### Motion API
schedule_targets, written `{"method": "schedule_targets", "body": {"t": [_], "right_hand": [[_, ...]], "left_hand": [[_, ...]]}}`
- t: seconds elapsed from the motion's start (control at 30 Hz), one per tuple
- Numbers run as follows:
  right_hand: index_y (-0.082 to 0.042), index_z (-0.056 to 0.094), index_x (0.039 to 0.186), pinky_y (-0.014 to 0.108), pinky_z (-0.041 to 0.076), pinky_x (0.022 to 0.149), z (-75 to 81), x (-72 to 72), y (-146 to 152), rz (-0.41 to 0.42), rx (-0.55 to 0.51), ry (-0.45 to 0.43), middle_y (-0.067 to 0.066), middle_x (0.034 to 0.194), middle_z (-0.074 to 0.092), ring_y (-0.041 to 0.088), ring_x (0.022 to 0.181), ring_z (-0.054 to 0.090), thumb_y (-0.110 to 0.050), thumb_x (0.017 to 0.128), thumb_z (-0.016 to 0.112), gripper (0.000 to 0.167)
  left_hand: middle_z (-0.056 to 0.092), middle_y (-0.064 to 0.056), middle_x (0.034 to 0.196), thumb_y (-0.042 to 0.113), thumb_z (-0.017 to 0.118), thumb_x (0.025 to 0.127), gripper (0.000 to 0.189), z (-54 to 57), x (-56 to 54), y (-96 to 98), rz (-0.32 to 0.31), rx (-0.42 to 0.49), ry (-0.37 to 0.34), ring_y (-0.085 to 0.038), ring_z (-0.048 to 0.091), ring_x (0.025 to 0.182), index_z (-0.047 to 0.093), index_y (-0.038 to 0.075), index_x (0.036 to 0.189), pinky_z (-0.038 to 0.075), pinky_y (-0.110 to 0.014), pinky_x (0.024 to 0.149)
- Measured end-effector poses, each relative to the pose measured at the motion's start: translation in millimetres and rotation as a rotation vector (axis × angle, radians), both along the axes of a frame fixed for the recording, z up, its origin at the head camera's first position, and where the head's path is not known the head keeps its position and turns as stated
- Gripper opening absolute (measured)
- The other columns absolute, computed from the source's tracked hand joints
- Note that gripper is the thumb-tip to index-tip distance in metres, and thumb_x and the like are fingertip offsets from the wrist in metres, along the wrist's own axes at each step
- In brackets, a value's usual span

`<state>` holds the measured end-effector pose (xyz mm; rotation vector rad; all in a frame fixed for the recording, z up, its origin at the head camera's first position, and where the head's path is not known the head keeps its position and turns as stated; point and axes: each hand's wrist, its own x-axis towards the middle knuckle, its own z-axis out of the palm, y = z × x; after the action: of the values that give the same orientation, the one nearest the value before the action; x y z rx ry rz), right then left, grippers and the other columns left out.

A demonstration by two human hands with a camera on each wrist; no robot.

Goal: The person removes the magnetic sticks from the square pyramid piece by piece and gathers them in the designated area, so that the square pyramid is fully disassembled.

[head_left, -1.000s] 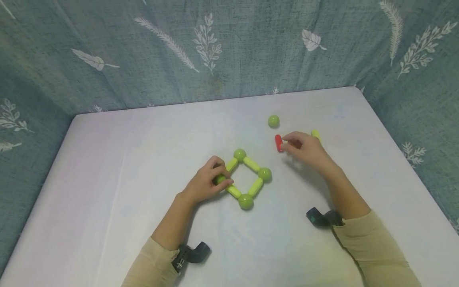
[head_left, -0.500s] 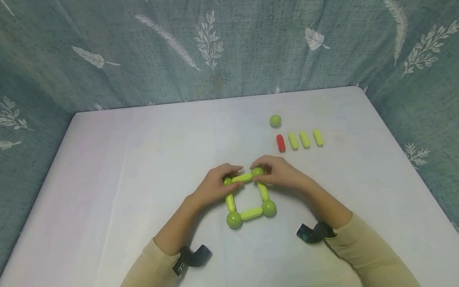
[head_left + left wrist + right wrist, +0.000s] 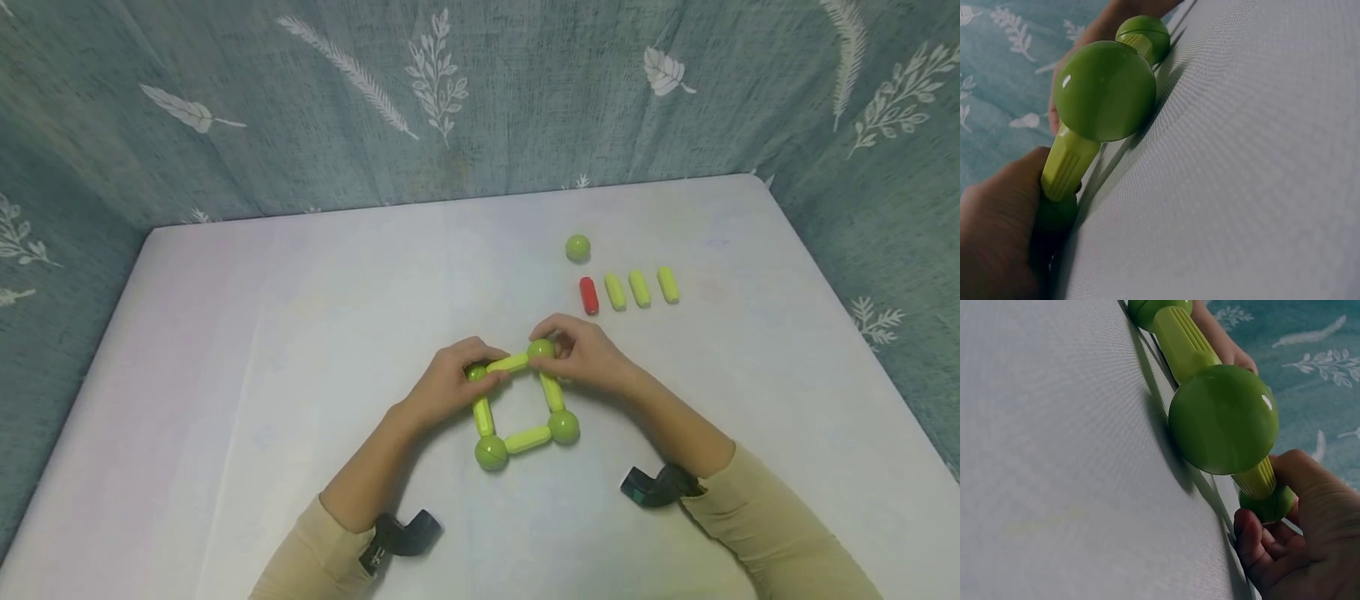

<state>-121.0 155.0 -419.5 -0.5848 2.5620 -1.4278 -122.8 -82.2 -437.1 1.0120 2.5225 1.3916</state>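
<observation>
A four-sided frame of yellow-green rods joined by green balls lies in the middle of the table. My left hand grips the ball at its far left corner, thumb and fingers around it. With thumb and fingertips my right hand pinches the far right corner ball. The near right ball is untouched. In the left wrist view the near left ball sits in front of the left thumb. The right wrist view has the right fingers under the pinched ball.
Beyond the right hand, a red rod lies in a row with 3 yellow-green rods. A loose green ball sits behind the red rod. A patterned curtain hangs along the far table edge.
The right hand has come back from beside the red rod to the frame and taken its far right ball. The frame has turned from a diamond to squarer with me and shifted nearer.
</observation>
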Motion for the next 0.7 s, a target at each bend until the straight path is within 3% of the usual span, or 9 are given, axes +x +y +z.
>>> {"method": "schedule_targets", "body": {"t": [0.1,0.3,0.4,0.47,0.57,0.63,0.7], "right_hand": [[-0.005,0.060,0.103,0.020,0.041,0.055,1.4,0.3,-1.4,-0.044,-0.039,-0.059,0.001,0.071,0.052,0.011,0.060,0.047,-0.010,0.079,0.074,0.029],[0.001,0.052,0.107,0.018,0.031,0.044,1.5,-3.0,0.3,-0.146,-0.225,-0.206,-0.002,0.054,0.047,0.004,0.046,0.037,-0.003,0.084,0.064,0.026],[-0.001,0.053,0.111,0.018,0.034,0.047,0.7,-3.6,1.1,-0.146,-0.221,-0.228,-0.002,0.057,0.049,0.005,0.048,0.040,-0.008,0.087,0.065,0.028],[-0.003,0.054,0.113,0.019,0.036,0.049,0.1,-3.4,1.3,-0.165,-0.192,-0.231,-0.002,0.059,0.048,0.006,0.051,0.041,-0.013,0.087,0.066,0.030],[-0.005,0.056,0.112,0.020,0.038,0.052,-0.5,-2.2,-0.2,-0.222,-0.155,-0.231,-0.001,0.060,0.048,0.007,0.054,0.044,-0.020,0.086,0.068,0.032],[-0.005,0.055,0.109,0.020,0.036,0.052,-0.7,-0.8,-2.2,-0.262,-0.150,-0.227,0.000,0.059,0.047,0.008,0.054,0.043,-0.022,0.085,0.070,0.033],[-0.005,0.055,0.108,0.020,0.036,0.051,-0.8,0.6,-4.5,-0.296,-0.151,-0.218,0.000,0.059,0.046,0.008,0.053,0.042,-0.023,0.084,0.071,0.033]], "left_hand": [[0.064,0.001,0.087,0.016,0.071,0.085,0.022,1.0,-0.1,-0.7,0.001,0.000,0.007,-0.009,0.054,0.077,0.070,0.009,0.106,0.046,-0.023,0.069],[0.065,0.001,0.088,0.015,0.073,0.083,0.022,0.8,-0.4,-3.3,0.038,0.017,0.018,-0.010,0.056,0.079,0.071,0.009,0.104,0.047,-0.024,0.070],[0.066,-0.002,0.093,0.014,0.074,0.081,0.026,0.3,-0.1,-2.1,0.065,0.039,0.045,-0.012,0.058,0.084,0.069,0.006,0.106,0.049,-0.026,0.075],[0.066,-0.002,0.094,0.016,0.076,0.080,0.028,1.7,2.0,0.9,0.114,0.022,0.106,-0.013,0.058,0.087,0.069,0.007,0.105,0.047,-0.028,0.078],[0.065,-0.001,0.091,0.022,0.077,0.078,0.026,8.6,10.0,10.5,0.205,-0.047,0.226,-0.015,0.056,0.083,0.070,0.009,0.099,0.043,-0.032,0.078],[0.064,0.001,0.087,0.033,0.076,0.078,0.027,16.7,18.8,20.1,0.250,-0.152,0.301,-0.016,0.055,0.080,0.071,0.012,0.094,0.040,-0.034,0.073],[0.063,0.003,0.083,0.046,0.072,0.078,0.034,24.6,29.3,30.8,0.249,-0.273,0.350,-0.016,0.055,0.076,0.071,0.014,0.091,0.038,-0.033,0.070]]}}
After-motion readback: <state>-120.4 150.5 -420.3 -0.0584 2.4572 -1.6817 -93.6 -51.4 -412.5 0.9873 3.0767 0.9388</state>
